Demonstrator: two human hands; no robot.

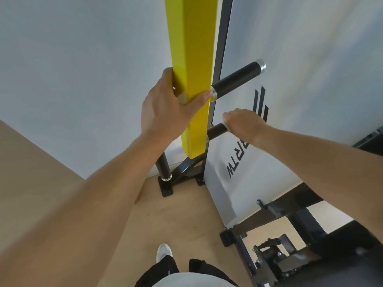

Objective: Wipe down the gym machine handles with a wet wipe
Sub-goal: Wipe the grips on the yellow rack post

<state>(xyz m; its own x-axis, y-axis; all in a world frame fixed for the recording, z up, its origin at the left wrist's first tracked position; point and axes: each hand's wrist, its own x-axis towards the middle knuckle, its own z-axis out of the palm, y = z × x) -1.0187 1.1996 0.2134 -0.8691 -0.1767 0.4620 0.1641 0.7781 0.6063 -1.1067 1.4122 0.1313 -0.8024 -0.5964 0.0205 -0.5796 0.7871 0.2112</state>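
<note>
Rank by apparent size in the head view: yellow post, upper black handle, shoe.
1. Yellow post, by far the largest.
2. Upper black handle.
3. Shoe, partly hidden by the trouser leg, so its rank against the handle is unsure.

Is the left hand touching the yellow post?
Touching. The head view shows the left hand wrapped around the yellow post, thumb across its front face, fingers behind its far edge.

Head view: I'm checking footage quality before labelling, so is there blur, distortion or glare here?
Head view: wide-angle distortion stretches the forearms and tilts the yellow post; the right hand on the lower black handle looks slightly motion-blurred; the left hand is sharper; lighting is soft, with a mild sheen on the upper handle.
</note>
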